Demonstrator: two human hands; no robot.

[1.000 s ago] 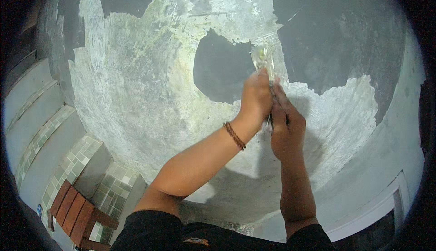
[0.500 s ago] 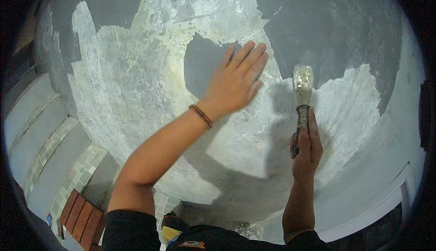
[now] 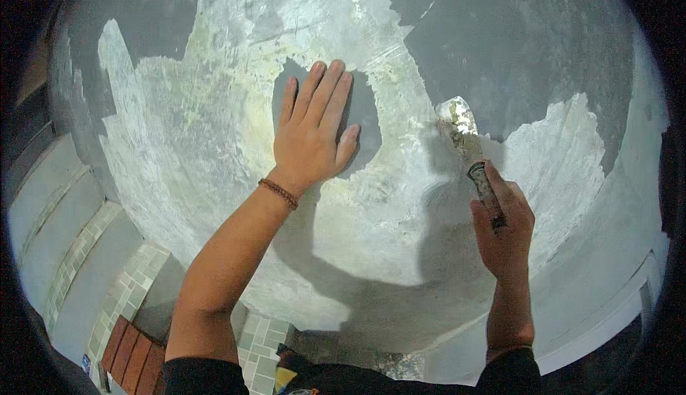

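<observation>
In front of me is a wall (image 3: 336, 241) with its dark grey coating (image 3: 493, 37) partly gone, leaving a pale, scratched layer with ragged edges. My left hand (image 3: 313, 127) lies on a dark grey patch (image 3: 366, 112) in the middle of the pale area, fingers stretched out and thumb apart. A brown bracelet (image 3: 279, 193) circles that wrist. My right hand (image 3: 504, 227) grips the dark handle of a scraper (image 3: 464, 134), its broad, stained metal blade pointing up and left. The blade is near the border between pale layer and grey coating; whether it touches the wall I cannot tell.
At the lower left are steps (image 3: 78, 241) edged with small greenish tiles (image 3: 132, 280). A brown slatted wooden piece (image 3: 132, 359) stands at their foot. A white frame (image 3: 593, 345) curves around a dark opening at the lower right.
My left hand has moved left, from the patch's right edge onto the patch. The scraper has tilted from upright to leaning left, while my right hand has shifted slightly right.
</observation>
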